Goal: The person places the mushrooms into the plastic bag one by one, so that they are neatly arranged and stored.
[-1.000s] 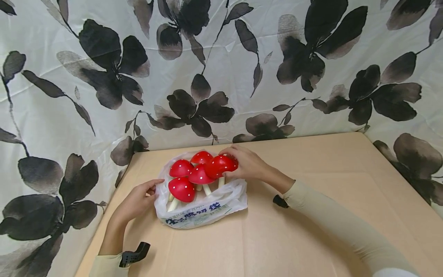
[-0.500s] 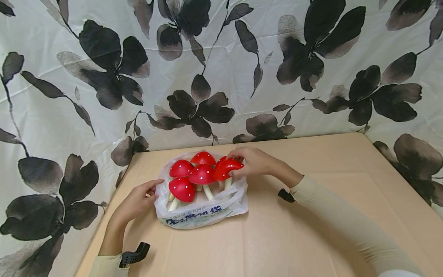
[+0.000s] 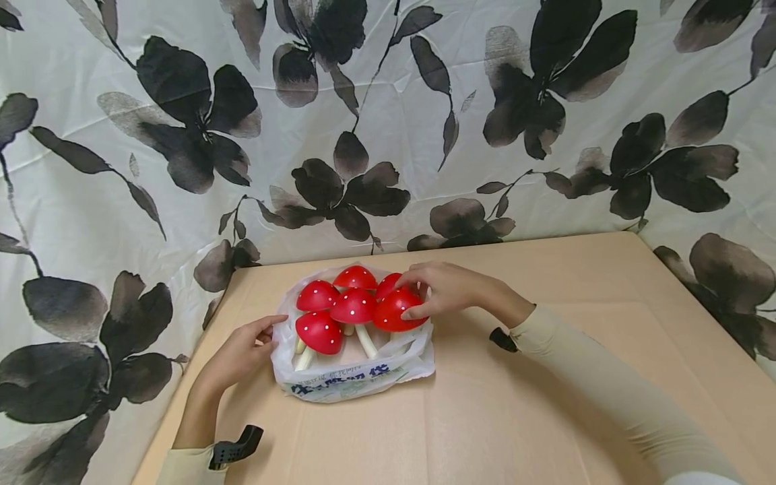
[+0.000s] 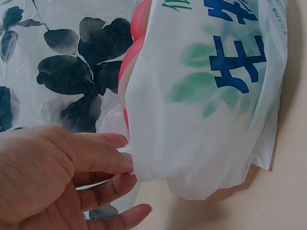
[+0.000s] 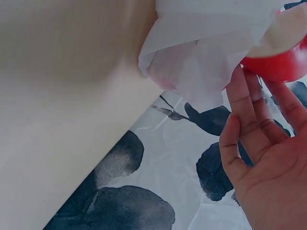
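A white plastic bag [image 3: 358, 387] with blue and green print lies on the table, its mouth spread wide. Inside sit several toy mushrooms with red, white-dotted caps and pale stems, one of them [image 3: 318, 331] at the left front. My left hand [image 3: 245, 347] pinches the bag's left edge between thumb and finger; the left wrist view shows this hand [image 4: 72, 175] at the bag's rim. My right hand [image 3: 445, 291] holds the right front mushroom [image 3: 393, 311] by its cap, thumb in front and fingers behind. In the right wrist view a red cap [image 5: 280, 64] is at the fingertips.
The bag rests on a light brown table [image 3: 515, 404], toward its far left part. A white cloth [image 3: 388, 135] with dark flowers hangs behind the table and down its sides. Each wrist wears a black camera mount, such as the left one [image 3: 236, 446].
My right hand has moved slightly right with the mushroom and lowered it among the others at the bag's right side. Another red cap now shows behind it. My left hand stays put.
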Demonstrator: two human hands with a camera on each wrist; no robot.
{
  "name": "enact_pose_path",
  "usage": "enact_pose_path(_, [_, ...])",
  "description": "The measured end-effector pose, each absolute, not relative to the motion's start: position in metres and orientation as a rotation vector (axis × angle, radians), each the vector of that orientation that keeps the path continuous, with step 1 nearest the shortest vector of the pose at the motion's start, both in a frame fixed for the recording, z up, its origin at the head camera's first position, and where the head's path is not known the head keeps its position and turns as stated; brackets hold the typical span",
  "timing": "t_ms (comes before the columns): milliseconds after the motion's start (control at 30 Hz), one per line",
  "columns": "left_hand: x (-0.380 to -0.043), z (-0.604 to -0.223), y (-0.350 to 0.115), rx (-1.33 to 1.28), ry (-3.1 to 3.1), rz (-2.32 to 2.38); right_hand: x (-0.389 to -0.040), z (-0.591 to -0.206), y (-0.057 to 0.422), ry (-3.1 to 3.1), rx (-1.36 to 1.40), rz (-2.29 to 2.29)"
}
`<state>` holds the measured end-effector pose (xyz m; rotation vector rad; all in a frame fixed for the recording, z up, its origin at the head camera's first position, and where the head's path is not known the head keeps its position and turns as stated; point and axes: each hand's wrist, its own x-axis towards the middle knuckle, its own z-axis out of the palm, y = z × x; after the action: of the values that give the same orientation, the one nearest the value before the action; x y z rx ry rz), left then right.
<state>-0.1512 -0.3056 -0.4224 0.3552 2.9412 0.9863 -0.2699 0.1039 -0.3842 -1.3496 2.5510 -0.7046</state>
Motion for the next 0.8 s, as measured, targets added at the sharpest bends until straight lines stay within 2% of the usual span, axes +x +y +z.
enact_pose_path(333, [-0.151,-0.425,-0.306,0.369,2.952,0.982,-0.266,-0.392,0.102,2.557,-1.408,-0.543])
enact_pose_path(600, [-0.153,-0.426,-0.307,0.361,2.950,0.969,-0.267,-0.396,0.100,2.494,-1.355,-0.676])
enact_pose_path(800, [-0.153,-0.424,-0.306,0.342,2.937,0.961,-0.269,-0.398,0.100,2.488,-1.440,-0.652])
